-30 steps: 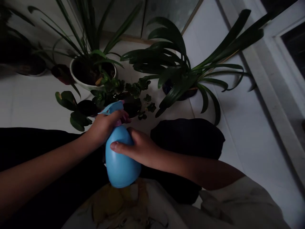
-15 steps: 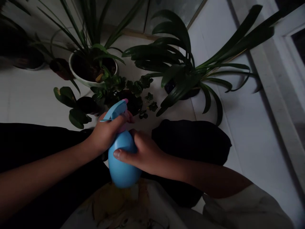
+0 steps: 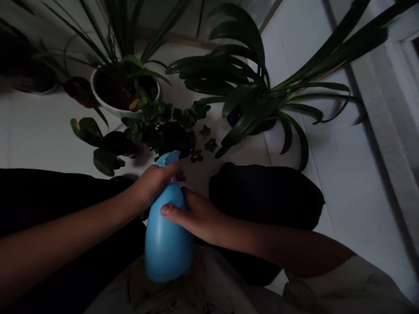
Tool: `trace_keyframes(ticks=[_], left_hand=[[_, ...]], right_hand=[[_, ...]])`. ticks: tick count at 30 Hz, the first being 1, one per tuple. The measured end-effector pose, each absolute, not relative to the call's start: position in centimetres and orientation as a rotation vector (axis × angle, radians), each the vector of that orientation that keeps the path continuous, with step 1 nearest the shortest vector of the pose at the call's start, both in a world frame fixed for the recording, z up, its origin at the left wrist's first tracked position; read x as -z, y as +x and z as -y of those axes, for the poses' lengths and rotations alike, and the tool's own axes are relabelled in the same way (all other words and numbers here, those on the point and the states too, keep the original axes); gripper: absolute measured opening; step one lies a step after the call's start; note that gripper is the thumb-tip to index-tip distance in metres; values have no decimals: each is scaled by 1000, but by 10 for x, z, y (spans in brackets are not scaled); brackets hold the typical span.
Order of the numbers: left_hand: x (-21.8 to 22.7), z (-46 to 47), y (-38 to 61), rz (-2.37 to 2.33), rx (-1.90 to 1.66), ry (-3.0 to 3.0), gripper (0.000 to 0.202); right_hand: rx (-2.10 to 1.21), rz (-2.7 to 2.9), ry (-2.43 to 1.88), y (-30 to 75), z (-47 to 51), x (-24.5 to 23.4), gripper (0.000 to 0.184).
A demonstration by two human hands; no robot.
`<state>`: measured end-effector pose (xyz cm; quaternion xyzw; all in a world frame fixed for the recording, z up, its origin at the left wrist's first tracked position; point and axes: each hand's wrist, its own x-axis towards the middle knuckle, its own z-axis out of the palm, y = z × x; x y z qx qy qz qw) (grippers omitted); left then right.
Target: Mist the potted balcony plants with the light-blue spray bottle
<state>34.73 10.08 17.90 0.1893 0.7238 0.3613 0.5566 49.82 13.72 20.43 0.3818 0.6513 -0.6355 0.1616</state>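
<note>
A blue spray bottle (image 3: 166, 244) is between my two hands, tilted with its head pointing away from me. My left hand (image 3: 160, 181) is wrapped round its neck and pink trigger part, just under the blue spray head. Against the right side of the bottle's body, my right hand (image 3: 193, 216) grips it, thumb across the front; its other fingers are hidden behind. Just beyond the spray head is a low leafy plant in a dark pot (image 3: 178, 137), its small rosettes spreading to both sides.
Behind stands a long-leaved plant in a white pot (image 3: 106, 102). A small broad-leaved plant (image 3: 108, 161) sits at left. On the right, a large strap-leaved plant (image 3: 245, 109) spreads towards the white wall (image 3: 340, 183). My dark-clothed knees flank the bottle.
The bottle has tipped, its head now lower and pointing more away from me, its base nearer my body. Both hands have kept hold of it.
</note>
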Motion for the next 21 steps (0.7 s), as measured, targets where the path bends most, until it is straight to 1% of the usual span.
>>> trace_keyframes(ticks=[6, 9, 13, 18, 21], left_hand=[[-158, -97, 344, -1636, -901, 441, 29], [-161, -96, 345, -1650, -884, 384, 30], [-169, -97, 347, -1692, -841, 360, 28], [-153, -93, 343, -1583, -777, 382, 24], [-134, -82, 349, -1485, -793, 362, 43]], right_hand=[[1887, -1814, 1095, 499, -136, -203, 57], [1901, -1809, 1070, 500, -137, -203, 55], [1889, -1790, 1050, 500, -139, -202, 59], [2060, -1646, 1079, 504, -135, -183, 52], [2063, -1670, 1117, 515, -132, -161, 50]])
